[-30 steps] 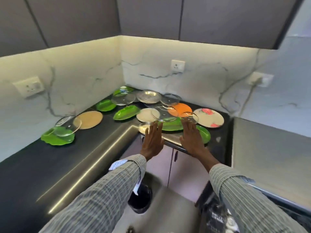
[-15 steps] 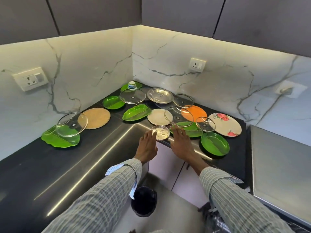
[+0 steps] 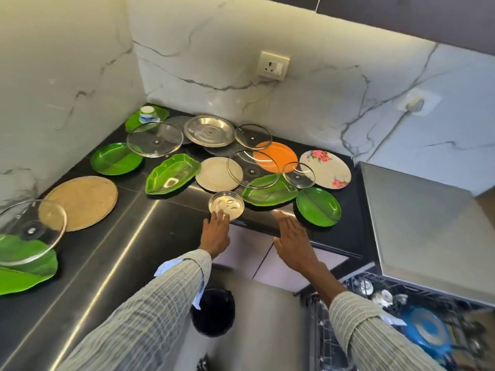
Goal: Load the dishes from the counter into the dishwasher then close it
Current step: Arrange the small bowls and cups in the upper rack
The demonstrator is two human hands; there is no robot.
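Corner desk (image 3: 166, 236), centre frame | my left grip (image 3: 216, 231), fingers straight, has reached the small glass dish (image 3: 226, 205) at the edge | right grip (image 3: 293, 239) flat, empty, now lower | dishwasher (image 3: 417, 330) open lower right; pickup imminent.

left sleeve (image 3: 150, 314): long, grey-beige fine stripes, pale blue cuff lining turned out | right sleeve (image 3: 375, 333): same striped cloth, pale blue at cuff | left hand (image 3: 215, 234), right hand (image 3: 293, 239): bare

Bare counter (image 3: 128, 236) left of the glass dish (image 3: 226, 209); behind and right, plates crowd edge to edge.
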